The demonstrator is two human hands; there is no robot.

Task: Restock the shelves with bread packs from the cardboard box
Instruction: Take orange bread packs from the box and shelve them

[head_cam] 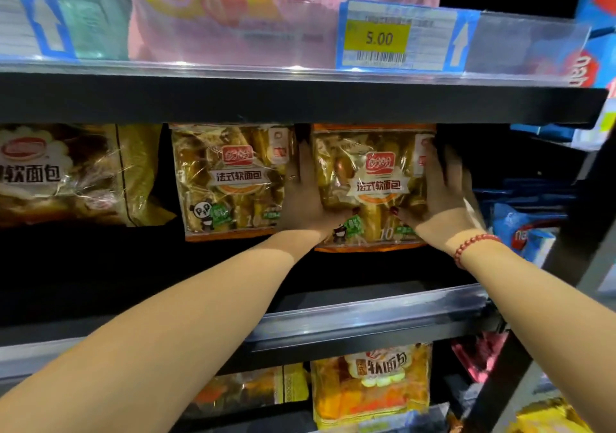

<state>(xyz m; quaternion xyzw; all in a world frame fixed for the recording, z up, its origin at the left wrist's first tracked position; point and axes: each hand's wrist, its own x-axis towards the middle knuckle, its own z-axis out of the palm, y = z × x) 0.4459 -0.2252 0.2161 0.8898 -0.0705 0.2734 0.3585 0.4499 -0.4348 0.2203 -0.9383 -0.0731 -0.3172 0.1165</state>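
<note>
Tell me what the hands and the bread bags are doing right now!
held bread pack: upright, gripped on both sides.
left hand: grips the pack's left edge.
right hand: grips the pack's right edge.
neighbouring bread pack: standing upright on the shelf.
Swiss roll pack: standing on the shelf above.

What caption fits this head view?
Left hand and right hand hold a bread pack upright beside a matching pack on the shelf.
</note>
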